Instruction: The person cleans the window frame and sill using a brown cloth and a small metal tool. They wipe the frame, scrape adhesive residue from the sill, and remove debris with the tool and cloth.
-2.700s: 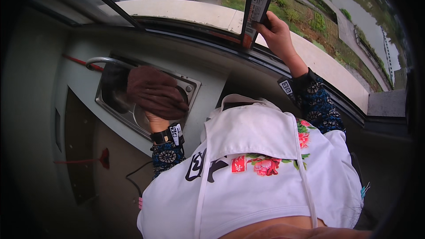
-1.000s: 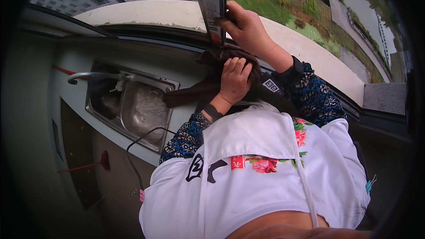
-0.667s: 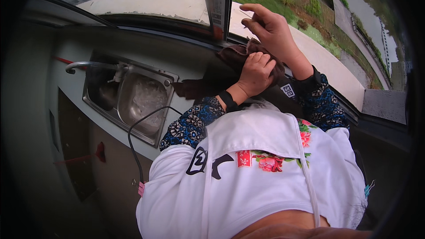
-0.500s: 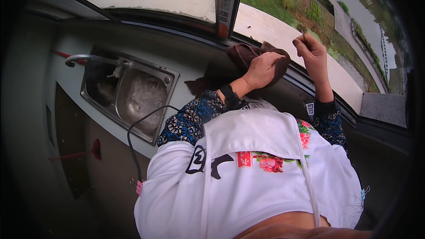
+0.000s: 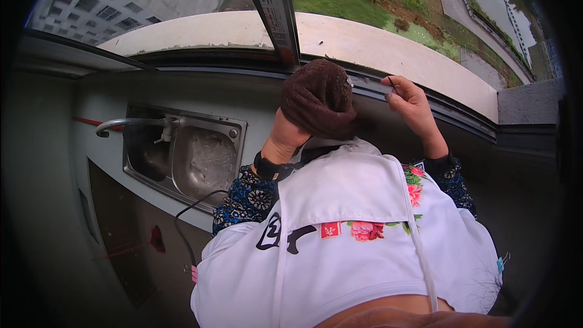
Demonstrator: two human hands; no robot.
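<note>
My left hand (image 5: pixel 285 135) is closed round a bunched dark brown cloth (image 5: pixel 316 94), held up in front of the window track. A small pale bit clings to the cloth's right side. To the right, my right hand (image 5: pixel 410 104) is raised above the grey window track (image 5: pixel 440 101), apart from the cloth. Its thumb and forefinger pinch a thin dark strip (image 5: pixel 392 84), too small to make out exactly. The tips of my left fingers are hidden by the cloth.
Left of me, a steel double sink (image 5: pixel 206 155) with a curved faucet (image 5: pixel 130 122) is set into a pale counter (image 5: pixel 100 146). Ahead stands the upright window frame (image 5: pixel 270 9), with a pale outer ledge (image 5: pixel 388 42) beyond. A black cable (image 5: pixel 178 225) runs beside my left sleeve.
My left hand has lifted the brown cloth off the window track and turned it toward me. My right hand has come slightly lower, still pinching the dark strip. The view has shifted.
</note>
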